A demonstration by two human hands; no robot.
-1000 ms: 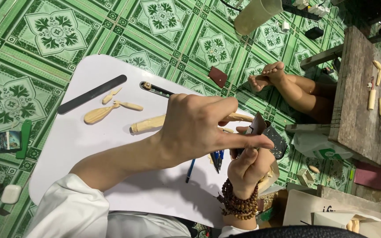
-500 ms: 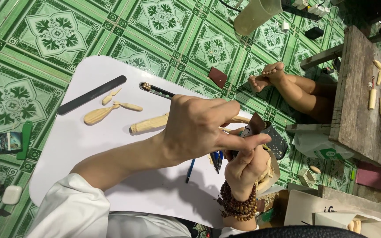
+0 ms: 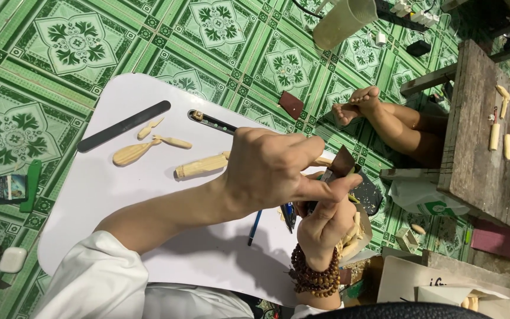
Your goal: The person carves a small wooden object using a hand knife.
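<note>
My left hand [image 3: 267,171] reaches in from the lower left in a white sleeve. Its thumb and fingers pinch a small brown sandpaper piece [image 3: 342,162]. Just below it, my right hand [image 3: 324,227], with a brown bead bracelet on the wrist, is closed around a small piece that its fingers mostly hide. Both hands meet over the right edge of a white board [image 3: 90,195]. On the board lie a carved wooden figure [image 3: 200,166], a spoon-shaped wooden piece [image 3: 132,153], two thin slivers, a black file strip [image 3: 124,125] and a blue pen [image 3: 255,228].
A black tool with a gold end [image 3: 211,121] lies on the board. Bare feet [image 3: 355,106] rest on the green tiled floor beside a wooden bench [image 3: 473,153] holding small wooden pieces. A plastic cup [image 3: 343,20], a brown scrap [image 3: 291,105] and a white case [image 3: 12,260] lie around.
My left hand's fingers have stretched a little further right over the right hand, shifting the brown piece with them. The things on the board have not moved.
</note>
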